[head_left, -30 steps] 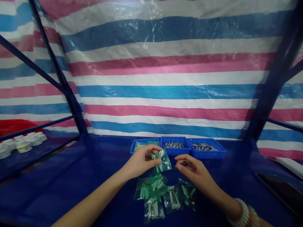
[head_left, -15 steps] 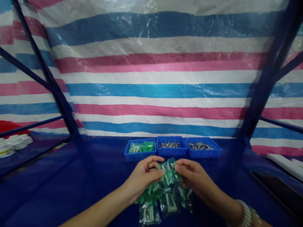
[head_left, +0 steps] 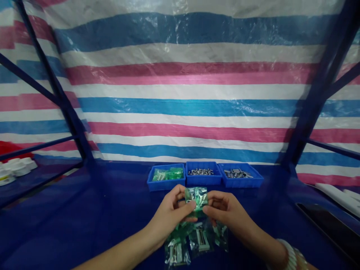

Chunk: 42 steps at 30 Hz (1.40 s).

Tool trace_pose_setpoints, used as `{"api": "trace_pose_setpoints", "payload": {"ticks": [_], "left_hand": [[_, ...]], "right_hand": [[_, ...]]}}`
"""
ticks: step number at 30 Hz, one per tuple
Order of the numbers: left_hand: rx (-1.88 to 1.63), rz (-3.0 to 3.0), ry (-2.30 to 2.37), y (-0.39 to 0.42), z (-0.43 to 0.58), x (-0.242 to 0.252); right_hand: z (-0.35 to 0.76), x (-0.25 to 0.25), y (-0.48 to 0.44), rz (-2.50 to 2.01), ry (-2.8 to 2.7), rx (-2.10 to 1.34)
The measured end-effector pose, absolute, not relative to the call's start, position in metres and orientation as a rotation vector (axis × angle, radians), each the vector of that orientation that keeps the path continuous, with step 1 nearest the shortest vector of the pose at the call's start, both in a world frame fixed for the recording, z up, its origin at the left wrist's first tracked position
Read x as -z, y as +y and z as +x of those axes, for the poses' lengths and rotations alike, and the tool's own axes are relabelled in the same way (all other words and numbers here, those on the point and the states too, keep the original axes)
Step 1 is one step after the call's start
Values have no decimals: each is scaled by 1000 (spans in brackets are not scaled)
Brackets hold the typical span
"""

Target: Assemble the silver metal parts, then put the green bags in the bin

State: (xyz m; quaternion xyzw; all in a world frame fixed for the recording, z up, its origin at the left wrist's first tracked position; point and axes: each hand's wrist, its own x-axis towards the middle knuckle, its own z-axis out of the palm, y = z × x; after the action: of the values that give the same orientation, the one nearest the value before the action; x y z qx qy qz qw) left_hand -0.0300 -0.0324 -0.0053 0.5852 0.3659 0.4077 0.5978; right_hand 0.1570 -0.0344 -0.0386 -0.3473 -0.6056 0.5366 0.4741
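A small clear plastic bag (head_left: pixel 197 195) with green and whitish parts inside is held up between my two hands. My left hand (head_left: pixel 176 208) pinches its left side, thumb across the front. On the other side my right hand (head_left: pixel 223 208) grips the lower right edge between thumb and fingers. Below them, several similar filled bags (head_left: pixel 203 240) lie on the blue table, partly hidden by the hands. Glare on the plastic blurs what the held bag contains.
Three blue trays stand in a row beyond my hands: one with green bagged parts (head_left: pixel 150 185), one with small metal pieces (head_left: pixel 204 180), one with longer grey pieces (head_left: pixel 244 183). A dark flat device (head_left: pixel 326 225) lies at right; white tubs (head_left: pixel 19 167) stand at far left.
The bag has tilted, and its face now catches the light. My right hand has shifted its grip lower on the bag's right edge. The bags on the table have stayed put.
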Motion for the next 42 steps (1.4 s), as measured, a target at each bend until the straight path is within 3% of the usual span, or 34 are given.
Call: {"api": "trace_pose_setpoints", "payload": {"ticks": [6, 9, 12, 17, 21, 27, 35, 42], "left_hand": [[-1398, 2483, 651, -45, -41, 12], [-1340, 2876, 625, -59, -51, 23], [-1334, 2922, 723, -64, -55, 27], [-1353, 2743, 603, -47, -44, 15], [-1255, 2460, 1000, -29, -43, 5], [-1403, 2434, 1485, 37, -94, -36], [-723, 2491, 1634, 117, -130, -38], [-591, 2459, 1785, 124, -135, -21]], "right_hand": [[163, 24, -45, -772, -1789, -524], [168, 24, -52, -704, -1861, -154], [170, 25, -56, -678, -1871, -7], [167, 20, -54, -686, -1835, -243], [166, 26, -44, -904, -1716, -558], [171, 39, -24, -1025, -1552, -680], [174, 40, -20, -1013, -1559, -653], [175, 40, -19, -1006, -1579, -661]]}}
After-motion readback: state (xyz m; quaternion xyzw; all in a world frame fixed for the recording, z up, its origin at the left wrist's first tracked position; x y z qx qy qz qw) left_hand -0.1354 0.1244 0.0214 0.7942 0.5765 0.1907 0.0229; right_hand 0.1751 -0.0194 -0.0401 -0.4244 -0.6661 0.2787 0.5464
